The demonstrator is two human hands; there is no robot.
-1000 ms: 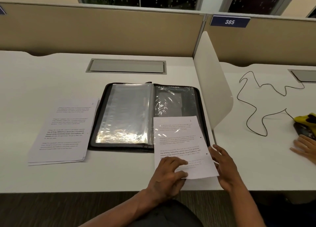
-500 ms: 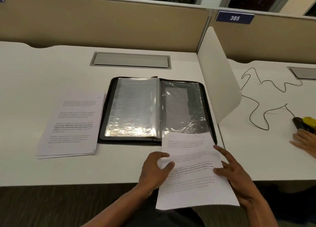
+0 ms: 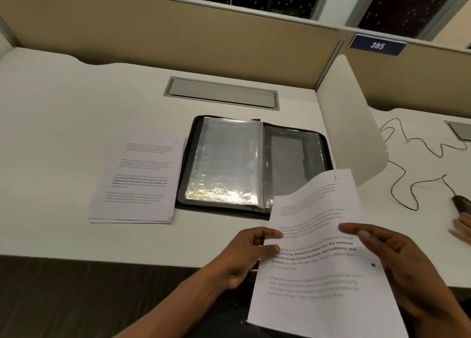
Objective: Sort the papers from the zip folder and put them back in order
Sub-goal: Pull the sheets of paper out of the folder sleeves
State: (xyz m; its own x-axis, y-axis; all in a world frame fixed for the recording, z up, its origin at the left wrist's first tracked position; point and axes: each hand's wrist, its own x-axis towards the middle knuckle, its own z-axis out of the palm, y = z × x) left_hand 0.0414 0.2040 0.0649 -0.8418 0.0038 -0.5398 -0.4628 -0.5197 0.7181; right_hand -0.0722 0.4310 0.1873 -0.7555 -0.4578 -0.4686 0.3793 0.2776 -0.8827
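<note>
Your left hand pinches the printed sheet's left edge; right hand supports its right side, fingers loosely spread. The sheet is lifted over the desk edge, near the open zip folder. Thin, floppy, top corner curling; hold both edges.

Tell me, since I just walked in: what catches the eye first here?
A printed sheet held up near the desk's front edge, left hand pinching its left edge, right hand at its right. Behind it lies an open black zip folder with shiny plastic sleeves, a stack of papers to its left.
</note>
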